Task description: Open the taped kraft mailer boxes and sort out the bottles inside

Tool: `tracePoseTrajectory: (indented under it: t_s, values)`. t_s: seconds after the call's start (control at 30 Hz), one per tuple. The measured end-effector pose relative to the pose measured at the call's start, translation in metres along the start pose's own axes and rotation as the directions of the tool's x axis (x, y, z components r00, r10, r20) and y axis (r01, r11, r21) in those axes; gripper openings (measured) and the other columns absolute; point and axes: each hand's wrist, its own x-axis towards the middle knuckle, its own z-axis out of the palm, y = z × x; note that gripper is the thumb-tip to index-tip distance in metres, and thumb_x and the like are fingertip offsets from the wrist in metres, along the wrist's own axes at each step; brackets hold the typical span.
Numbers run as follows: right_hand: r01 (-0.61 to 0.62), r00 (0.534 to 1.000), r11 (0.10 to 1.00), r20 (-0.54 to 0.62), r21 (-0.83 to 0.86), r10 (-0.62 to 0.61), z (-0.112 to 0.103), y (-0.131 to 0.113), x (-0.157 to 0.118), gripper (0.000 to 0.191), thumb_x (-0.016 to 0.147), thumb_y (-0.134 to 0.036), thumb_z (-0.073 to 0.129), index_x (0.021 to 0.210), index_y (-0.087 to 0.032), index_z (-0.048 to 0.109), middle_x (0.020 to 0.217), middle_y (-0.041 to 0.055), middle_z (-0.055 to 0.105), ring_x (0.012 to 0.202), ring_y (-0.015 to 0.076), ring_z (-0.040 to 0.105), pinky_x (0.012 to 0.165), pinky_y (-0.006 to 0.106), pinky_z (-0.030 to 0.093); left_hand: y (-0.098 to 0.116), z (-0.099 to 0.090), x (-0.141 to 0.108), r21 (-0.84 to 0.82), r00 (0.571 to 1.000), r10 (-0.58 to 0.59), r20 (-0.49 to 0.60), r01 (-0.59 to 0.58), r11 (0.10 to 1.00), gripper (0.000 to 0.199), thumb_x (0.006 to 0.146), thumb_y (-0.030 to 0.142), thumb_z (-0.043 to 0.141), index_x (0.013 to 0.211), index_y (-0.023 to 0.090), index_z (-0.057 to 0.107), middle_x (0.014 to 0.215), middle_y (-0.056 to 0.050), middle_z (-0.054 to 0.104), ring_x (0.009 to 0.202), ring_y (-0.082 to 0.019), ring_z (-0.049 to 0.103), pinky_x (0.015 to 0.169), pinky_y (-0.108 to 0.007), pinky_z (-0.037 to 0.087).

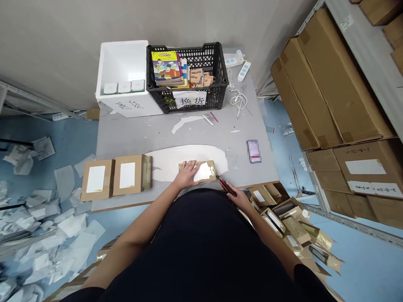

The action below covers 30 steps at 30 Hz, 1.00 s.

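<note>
A small cardboard box with a torn white label and shiny tape lies at the near edge of the grey table. Flat on its left part rests my left hand, fingers stretched out. My right hand is wrapped round a red and black utility knife. The knife's tip points at the box's lower right corner; whether it touches the cardboard I cannot tell. Under the box, the table has a whitish worn patch. Two brown boxes with white labels, a left one and a right one, stand further left.
Along the back sit a white foam box and a black crate of books. A phone lies at right, near a white cable. Opened cartons pile below right; paper scraps litter the floor at left.
</note>
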Motion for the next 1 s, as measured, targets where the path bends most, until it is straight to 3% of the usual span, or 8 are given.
tracePoseTrajectory:
  t_s: [0.13,0.23,0.5,0.6,0.67,0.77,0.87,1.0]
  values:
    - [0.000,0.997,0.995,-0.078,0.103,0.008,-0.004,0.000,0.012,0.065,0.086,-0.029,0.052,0.148,-0.029,0.036,0.066,-0.0047,0.063,0.041,0.0093,0.050,0.038,0.019,0.043,0.000,-0.002,0.000,0.002,1.000,0.002,0.020,-0.002,1.000,0.094,0.070,0.055,0.068,0.148,0.018,0.030,0.149,-0.019,0.035,0.138,-0.037,0.028,0.115,-0.055,0.014]
    - [-0.004,0.998,0.996,-0.059,0.093,0.010,-0.005,-0.009,0.026,0.064,0.086,-0.029,0.052,0.148,-0.028,0.037,0.061,-0.0052,0.059,0.040,0.0090,0.049,0.037,0.018,0.042,0.000,-0.002,0.000,-0.002,1.000,0.007,0.016,-0.007,1.000,0.096,0.069,0.055,0.069,0.148,0.017,0.030,0.149,-0.019,0.035,0.138,-0.037,0.028,0.115,-0.054,0.015]
    - [0.043,0.998,0.998,-0.043,-0.045,-0.045,-0.002,-0.022,0.042,0.061,0.089,-0.029,0.050,0.148,-0.031,0.036,0.070,-0.0025,0.065,0.039,0.0089,0.049,0.041,0.021,0.045,0.000,-0.003,0.000,0.021,1.000,0.014,0.021,-0.014,1.000,0.097,0.069,0.056,0.069,0.148,0.015,0.030,0.150,-0.020,0.034,0.138,-0.037,0.028,0.115,-0.053,0.013]
    - [0.067,0.996,0.992,-0.044,-0.110,-0.072,-0.004,-0.024,0.041,0.061,0.089,-0.026,0.050,0.148,-0.033,0.037,0.083,-0.0012,0.070,0.041,0.0085,0.052,0.047,0.022,0.049,0.000,-0.003,0.000,0.019,1.000,0.002,0.023,-0.002,1.000,0.097,0.068,0.056,0.070,0.148,0.016,0.030,0.150,-0.020,0.034,0.138,-0.036,0.028,0.115,-0.053,0.013]
    - [0.088,0.995,0.985,-0.041,-0.148,-0.095,-0.005,-0.024,0.038,0.061,0.089,-0.024,0.050,0.148,-0.034,0.037,0.097,0.0002,0.073,0.049,0.0106,0.059,0.056,0.025,0.054,0.001,-0.003,0.001,0.020,1.000,-0.011,0.026,0.010,1.000,0.097,0.068,0.055,0.070,0.148,0.017,0.030,0.150,-0.019,0.034,0.138,-0.036,0.028,0.115,-0.053,0.013]
    - [0.116,0.990,0.974,-0.054,-0.196,-0.129,-0.004,-0.021,0.033,0.062,0.086,-0.022,0.053,0.146,-0.034,0.040,0.116,0.0012,0.070,0.080,0.0177,0.070,0.077,0.031,0.056,0.001,-0.001,0.001,0.023,0.999,-0.024,0.026,0.024,0.999,0.096,0.068,0.056,0.070,0.148,0.018,0.031,0.149,-0.019,0.035,0.138,-0.037,0.028,0.115,-0.054,0.014]
    - [0.149,0.985,0.965,-0.056,-0.216,-0.164,-0.003,-0.015,0.029,0.064,0.084,-0.019,0.055,0.145,-0.032,0.041,0.129,0.0006,0.063,0.112,0.0223,0.063,0.096,0.036,0.049,0.000,0.001,0.001,0.019,1.000,-0.019,0.008,0.018,1.000,0.097,0.068,0.056,0.070,0.148,0.017,0.032,0.148,-0.019,0.036,0.136,-0.037,0.030,0.114,-0.054,0.015]
    - [0.227,0.973,0.959,-0.005,-0.167,-0.231,-0.004,-0.008,0.025,0.064,0.084,-0.020,0.054,0.146,-0.031,0.040,0.138,-0.0008,0.056,0.127,0.0228,0.053,0.107,0.039,0.041,-0.001,0.003,0.000,0.005,1.000,0.003,-0.026,-0.003,1.000,0.097,0.067,0.056,0.071,0.147,0.015,0.034,0.147,-0.021,0.037,0.135,-0.038,0.032,0.113,-0.054,0.017]
